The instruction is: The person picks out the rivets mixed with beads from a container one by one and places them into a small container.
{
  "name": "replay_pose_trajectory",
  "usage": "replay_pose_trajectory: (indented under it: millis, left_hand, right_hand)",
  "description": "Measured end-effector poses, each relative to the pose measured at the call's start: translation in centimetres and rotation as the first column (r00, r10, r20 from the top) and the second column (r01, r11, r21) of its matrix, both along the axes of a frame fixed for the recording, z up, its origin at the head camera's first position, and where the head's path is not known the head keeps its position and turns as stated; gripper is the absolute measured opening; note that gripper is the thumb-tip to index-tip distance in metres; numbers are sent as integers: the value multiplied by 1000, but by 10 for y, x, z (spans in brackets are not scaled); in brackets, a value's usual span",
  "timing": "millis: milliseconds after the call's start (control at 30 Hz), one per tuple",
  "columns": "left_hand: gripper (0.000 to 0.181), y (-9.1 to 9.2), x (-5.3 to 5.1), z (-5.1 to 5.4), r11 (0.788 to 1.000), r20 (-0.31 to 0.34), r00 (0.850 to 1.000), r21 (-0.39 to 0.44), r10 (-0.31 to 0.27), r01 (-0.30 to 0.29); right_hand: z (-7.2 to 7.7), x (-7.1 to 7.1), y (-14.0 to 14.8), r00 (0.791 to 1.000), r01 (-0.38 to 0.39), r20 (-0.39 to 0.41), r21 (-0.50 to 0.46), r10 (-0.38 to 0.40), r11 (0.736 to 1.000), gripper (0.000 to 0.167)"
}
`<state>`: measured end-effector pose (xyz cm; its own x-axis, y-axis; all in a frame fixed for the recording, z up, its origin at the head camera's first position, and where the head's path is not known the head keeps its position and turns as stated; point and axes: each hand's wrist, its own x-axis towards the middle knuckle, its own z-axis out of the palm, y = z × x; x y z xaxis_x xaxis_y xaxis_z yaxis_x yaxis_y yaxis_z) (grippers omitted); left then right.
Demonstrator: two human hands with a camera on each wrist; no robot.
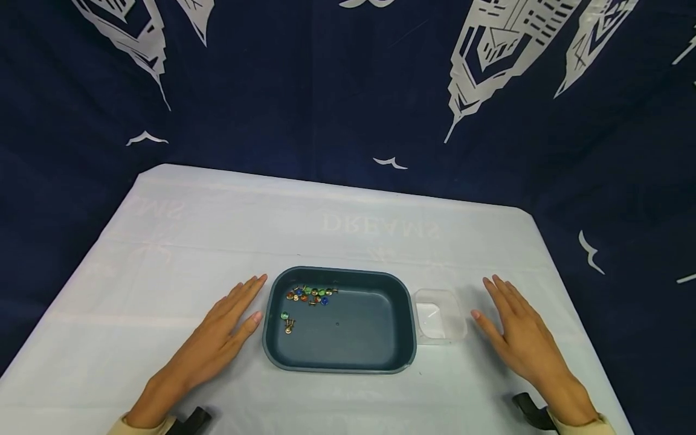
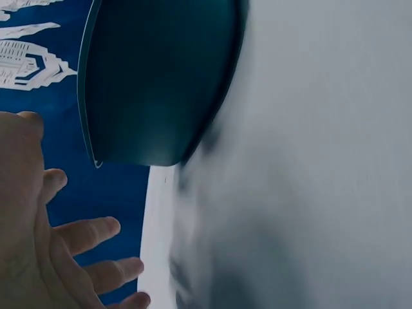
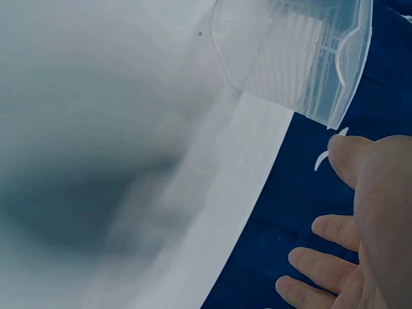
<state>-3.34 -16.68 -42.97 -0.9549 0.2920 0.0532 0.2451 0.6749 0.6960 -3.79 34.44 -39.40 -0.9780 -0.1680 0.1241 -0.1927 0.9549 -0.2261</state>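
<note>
A dark blue-grey rectangular tray (image 1: pixel 353 338) lies on the white-covered table. In its left part are small pieces (image 1: pixel 312 293), red, green, blue and gold; several look like gold pins with coloured heads. A smaller group (image 1: pixel 288 325) lies nearer the tray's front left. Against the tray's right side stands a clear plastic box (image 1: pixel 440 314), its inside seemingly bare. My left hand (image 1: pixel 217 332) is just left of the tray, fingers straight, holding nothing. To the right of the clear box is my right hand (image 1: pixel 522 338), also with straight fingers and nothing held. Both wrist views show each hand apart from its container.
A white cloth (image 1: pixel 217 241) with faint mirrored lettering covers the table. Behind the far edge hangs a dark blue curtain (image 1: pixel 326 109) with white printed shapes. Black straps with camera mounts (image 1: pixel 190 420) sit at the wrists.
</note>
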Motion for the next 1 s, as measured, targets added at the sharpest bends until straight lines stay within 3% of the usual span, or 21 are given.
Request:
replay_pose_trajectory:
  millis: [167,400,600,833,1000]
  left_hand:
    - [61,3,0,1,992,11,999,118,-53,51]
    - [66,8,-6,-3,959,57,991,262,-123,104]
    - [76,6,-7,-8,948,58,987,293,-151,127]
    - [76,4,-9,-16,913,40,976,366,-212,183]
    - [82,2,-9,-19,915,47,974,355,-223,192]
  right_hand:
    - [3,-4,-6,999,-32,-7,25,33,999,71]
    - [10,-8,-11,998,-53,-40,33,55,998,68]
    - [17,-13,-13,993,-79,-87,11,79,997,68]
    - [26,-19,-20,987,-109,-114,17,110,994,66]
    - [28,-22,-29,986,-125,-109,26,127,992,65]
